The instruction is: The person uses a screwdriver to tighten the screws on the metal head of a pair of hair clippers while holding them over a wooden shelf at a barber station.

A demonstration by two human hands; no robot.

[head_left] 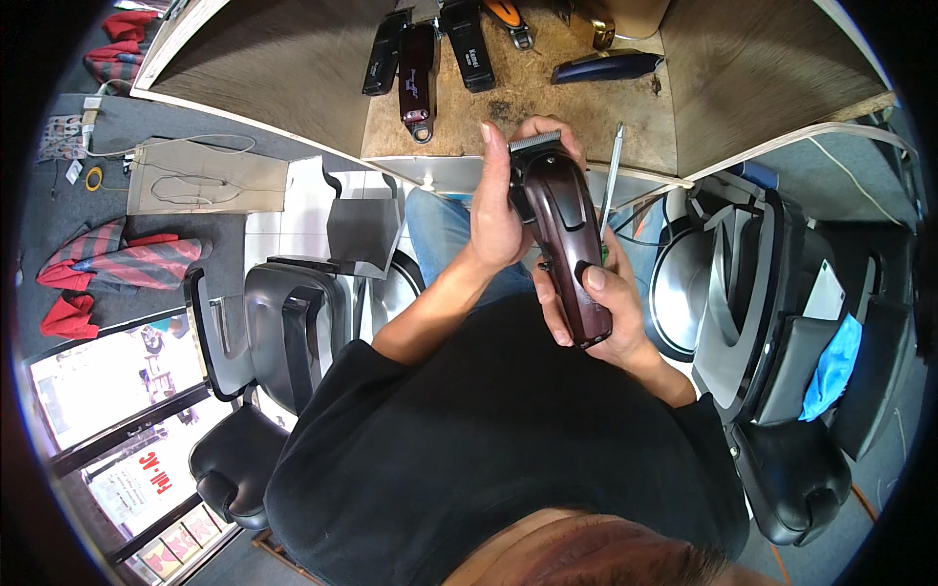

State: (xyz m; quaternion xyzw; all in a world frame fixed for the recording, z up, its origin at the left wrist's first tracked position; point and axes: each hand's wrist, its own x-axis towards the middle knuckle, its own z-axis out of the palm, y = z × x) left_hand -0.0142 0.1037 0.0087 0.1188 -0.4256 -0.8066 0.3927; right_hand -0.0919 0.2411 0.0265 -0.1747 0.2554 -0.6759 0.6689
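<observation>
I hold a dark maroon hair clipper (pixel 565 220) in front of my chest, its toothed metal blade pointing away from me. My left hand (pixel 496 215) grips the blade end, thumb raised along the left side and fingers curled behind the head. Around the lower body wraps my right hand (pixel 623 308), its thumb pressed on the casing. A thin metal shaft (pixel 614 174), like a screwdriver's, sticks up from the right hand beside the clipper. A bit of green shows at its base; the rest of its handle is hidden by the hand.
On the worn wooden shelf (pixel 528 137) lie another maroon clipper (pixel 417 83), black clippers (pixel 467 49), an orange-and-black trimmer (pixel 510 21) and a dark blue trimmer (pixel 608 66). Black barber chairs stand at left (pixel 293 322) and right (pixel 772 293). A blue cloth (pixel 832 369) hangs at right.
</observation>
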